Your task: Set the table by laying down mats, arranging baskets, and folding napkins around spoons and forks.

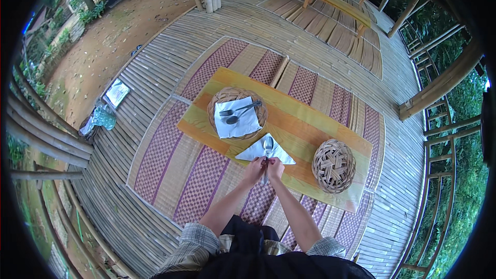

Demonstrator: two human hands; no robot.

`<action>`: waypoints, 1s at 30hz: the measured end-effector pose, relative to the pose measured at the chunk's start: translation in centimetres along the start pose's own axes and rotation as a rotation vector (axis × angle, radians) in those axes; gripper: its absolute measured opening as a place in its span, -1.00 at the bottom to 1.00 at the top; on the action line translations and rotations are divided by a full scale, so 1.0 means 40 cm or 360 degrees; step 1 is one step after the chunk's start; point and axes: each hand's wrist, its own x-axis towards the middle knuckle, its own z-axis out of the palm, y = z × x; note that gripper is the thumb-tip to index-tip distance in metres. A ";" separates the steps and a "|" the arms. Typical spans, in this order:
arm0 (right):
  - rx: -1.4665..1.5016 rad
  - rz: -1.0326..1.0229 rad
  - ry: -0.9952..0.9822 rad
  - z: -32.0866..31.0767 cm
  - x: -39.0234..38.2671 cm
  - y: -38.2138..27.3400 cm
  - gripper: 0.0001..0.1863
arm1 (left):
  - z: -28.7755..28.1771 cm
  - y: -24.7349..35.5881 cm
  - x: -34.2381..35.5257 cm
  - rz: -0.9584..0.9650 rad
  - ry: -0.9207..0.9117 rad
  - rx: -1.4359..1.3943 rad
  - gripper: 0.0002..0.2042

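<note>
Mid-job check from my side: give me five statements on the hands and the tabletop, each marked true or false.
1. The left hand and right hand meet at the handle of a spoon. True.
2. The folded napkin by the hands is red. False: it is white.
3. A dark fork rests on the white napkin over the left basket. True.
4. Both baskets are left of the hands. False: the right basket is to their right.
5. The low table stands on bare soil. False: it stands on patterned mats.
</note>
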 end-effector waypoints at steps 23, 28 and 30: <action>-0.1094 -0.0186 0.0200 -0.160 0.055 0.059 -0.46 | -0.090 -0.017 -0.018 -0.0232 0.0627 0.0794 -0.59; -0.1004 0.0054 0.0001 -0.163 0.095 0.077 -0.43 | -0.096 -0.041 -0.003 -0.0281 0.0634 0.0843 -0.60; -0.1036 0.0078 -0.0067 -0.154 0.089 0.051 -0.48 | -0.107 -0.064 -0.001 -0.0400 0.0547 0.0790 -0.68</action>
